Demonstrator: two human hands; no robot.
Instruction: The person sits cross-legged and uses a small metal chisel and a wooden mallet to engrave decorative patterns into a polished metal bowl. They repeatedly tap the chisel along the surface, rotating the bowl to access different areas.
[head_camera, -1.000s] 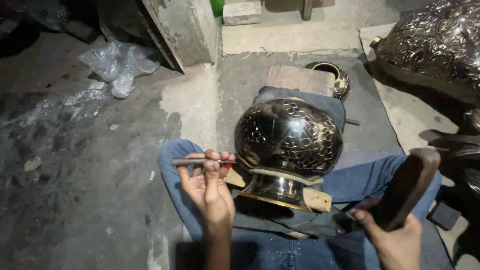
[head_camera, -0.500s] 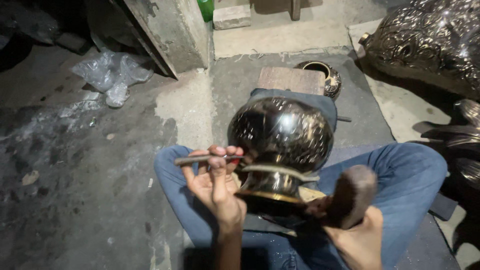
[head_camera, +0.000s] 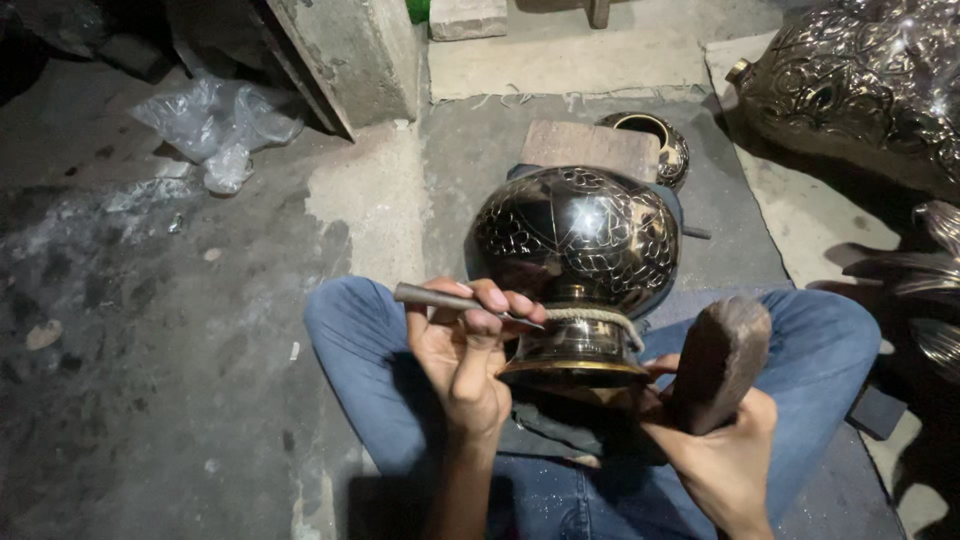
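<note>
Gritty concrete floor (head_camera: 150, 400), engraved rounded brass pot (head_camera: 575, 240)

Far left: crumpled clear plastic bag (head_camera: 215, 125) on dusty grey floor (head_camera: 130, 340). Concrete block (head_camera: 350, 50) leans at far centre. Flat wooden block (head_camera: 590, 148) lies on grey mat (head_camera: 470, 160), w/ small brass-rimmed bowl (head_camera: 650, 140) just beside it, right. Far right: big embossed dark metal vessel (head_camera: 860, 80); more metal pieces (head_camera: 920, 290) below it at right edge.
</note>
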